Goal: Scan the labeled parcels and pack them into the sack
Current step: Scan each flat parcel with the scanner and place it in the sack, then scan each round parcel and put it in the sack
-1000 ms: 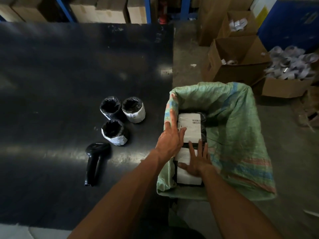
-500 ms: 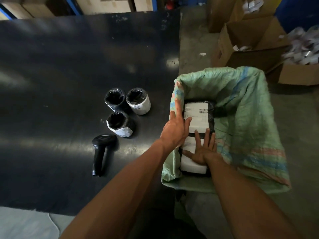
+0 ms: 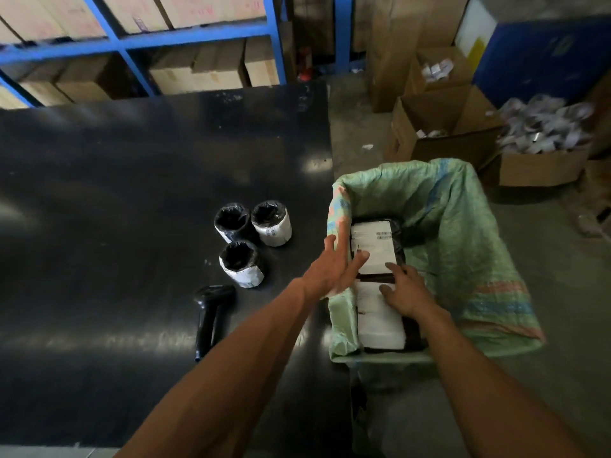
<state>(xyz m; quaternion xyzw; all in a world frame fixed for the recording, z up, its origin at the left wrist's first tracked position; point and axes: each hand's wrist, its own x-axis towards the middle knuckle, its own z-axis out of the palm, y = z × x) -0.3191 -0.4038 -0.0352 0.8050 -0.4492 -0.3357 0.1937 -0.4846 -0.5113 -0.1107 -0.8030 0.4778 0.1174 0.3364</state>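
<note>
Over the sack, lifted left hand off the far parcel, fingers spread; right hand stayed flat, gripping nothing; packed

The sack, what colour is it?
Pale green sack, with blue and pinkish-orange stripes; the head view shows it.

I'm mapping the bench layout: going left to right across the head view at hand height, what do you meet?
Barcode scanner → three round wrapped parcels → left hand → right hand on the flat parcels → far wall of the green sack.
</note>
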